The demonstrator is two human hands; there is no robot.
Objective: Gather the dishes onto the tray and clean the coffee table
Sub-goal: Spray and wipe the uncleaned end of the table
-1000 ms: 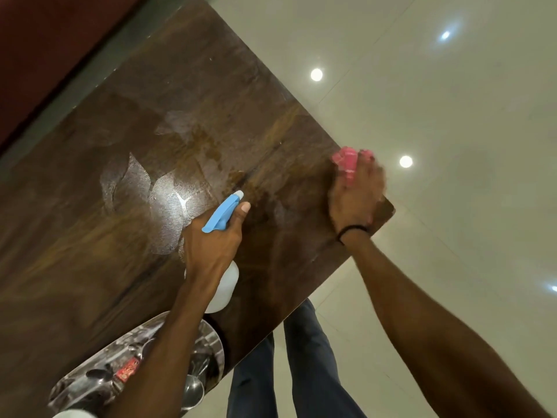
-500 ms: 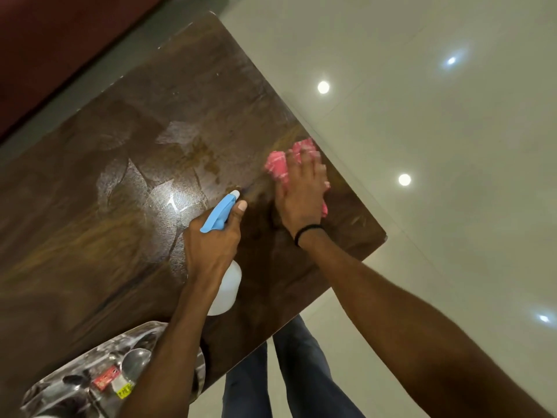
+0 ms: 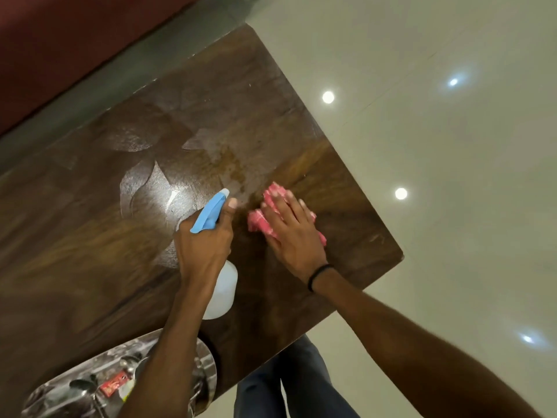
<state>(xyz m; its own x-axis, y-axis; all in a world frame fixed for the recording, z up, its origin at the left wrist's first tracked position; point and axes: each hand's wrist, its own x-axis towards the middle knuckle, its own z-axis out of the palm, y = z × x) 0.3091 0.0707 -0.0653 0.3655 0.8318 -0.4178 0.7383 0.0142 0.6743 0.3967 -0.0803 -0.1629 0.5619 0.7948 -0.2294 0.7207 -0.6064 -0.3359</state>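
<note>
The dark wooden coffee table (image 3: 90, 236) fills the left and middle, with wet shiny streaks near its centre. My left hand (image 3: 205, 245) grips a white spray bottle (image 3: 221, 292) with a blue trigger head, held above the table. My right hand (image 3: 289, 233) lies flat, palm down, on a pink checked cloth (image 3: 259, 223) and presses it to the tabletop just right of the bottle's nozzle. A round steel tray (image 3: 208, 372) holding steel dishes, spoons and a small red packet sits at the table's near edge, partly hidden by my left forearm.
Glossy pale floor tiles (image 3: 452, 206) with light reflections lie to the right of the table. A dark red sofa (image 3: 60, 40) runs along the far left. My legs in blue trousers (image 3: 301, 387) stand at the table's near edge.
My right hand has slid the pink cloth leftward from the table's right edge toward the centre, stopping beside the spray bottle. My left hand with the bottle has stayed in place.
</note>
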